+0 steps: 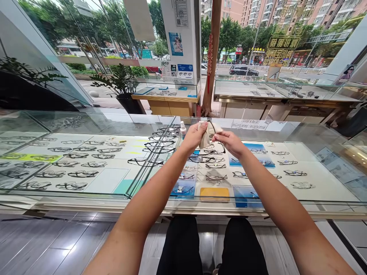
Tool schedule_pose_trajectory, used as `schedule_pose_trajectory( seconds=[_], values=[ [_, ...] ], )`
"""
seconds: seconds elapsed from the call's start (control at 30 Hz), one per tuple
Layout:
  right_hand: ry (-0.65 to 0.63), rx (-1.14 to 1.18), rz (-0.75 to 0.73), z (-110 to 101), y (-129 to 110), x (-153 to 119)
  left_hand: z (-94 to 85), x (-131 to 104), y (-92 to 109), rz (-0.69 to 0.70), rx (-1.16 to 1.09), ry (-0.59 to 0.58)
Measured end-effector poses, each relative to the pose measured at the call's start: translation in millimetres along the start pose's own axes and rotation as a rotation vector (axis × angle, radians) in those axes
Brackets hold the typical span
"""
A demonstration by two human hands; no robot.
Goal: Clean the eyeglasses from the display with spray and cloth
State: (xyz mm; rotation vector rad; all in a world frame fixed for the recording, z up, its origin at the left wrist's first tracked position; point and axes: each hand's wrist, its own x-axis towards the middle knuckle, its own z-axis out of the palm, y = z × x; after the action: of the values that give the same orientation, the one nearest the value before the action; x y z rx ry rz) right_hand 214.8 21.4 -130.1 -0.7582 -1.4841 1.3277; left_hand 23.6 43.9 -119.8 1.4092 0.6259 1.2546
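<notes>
Above the glass counter, my left hand (195, 136) is closed on a cream cleaning cloth (204, 138), its thumb pressed on the fabric. Close beside it, my right hand (230, 142) pinches a dark pair of eyeglasses (223, 149) at the cloth's right edge. The cloth covers much of the frame; a thin dark part shows above it and another below the right fingers. Just left of my left hand, a small white spray bottle (182, 130) stands on the glass. Several dark eyeglasses (159, 145) lie in a column left of the bottle.
The glass display case (137, 183) holds rows of eyeglasses, blue cards and a yellow case (214, 194). Its front edge runs just before my legs. Beyond are a potted plant (122, 86), a second display counter (169, 97), a wooden post (211, 57) and windows onto a street.
</notes>
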Motion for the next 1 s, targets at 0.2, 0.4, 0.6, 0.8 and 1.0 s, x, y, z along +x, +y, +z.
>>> schedule_pose_trajectory(
  seconds=[0.2, 0.4, 0.6, 0.8, 1.0],
  values=[
    [0.047, 0.125, 0.036, -5.2, -3.3, 1.0, -11.1, 0.6, 9.7, -0.106, -0.105, -0.136],
    [0.041, 0.157, 0.028, -2.3, 0.6, 3.5, -7.7, -3.0, 12.8, -0.05, -0.042, -0.139],
    [0.003, 0.127, 0.018, 6.5, 4.4, 1.4, -1.5, -1.5, 6.2, 0.009, 0.0, -0.039],
    [-0.02, 0.02, -0.028, 8.8, 4.8, 0.2, 7.5, -3.5, 6.4, 0.073, -0.028, -0.027],
    [-0.027, 0.019, -0.021, 14.9, 7.0, -1.4, 5.5, -1.9, 0.3, 0.08, 0.024, 0.053]
  ],
)
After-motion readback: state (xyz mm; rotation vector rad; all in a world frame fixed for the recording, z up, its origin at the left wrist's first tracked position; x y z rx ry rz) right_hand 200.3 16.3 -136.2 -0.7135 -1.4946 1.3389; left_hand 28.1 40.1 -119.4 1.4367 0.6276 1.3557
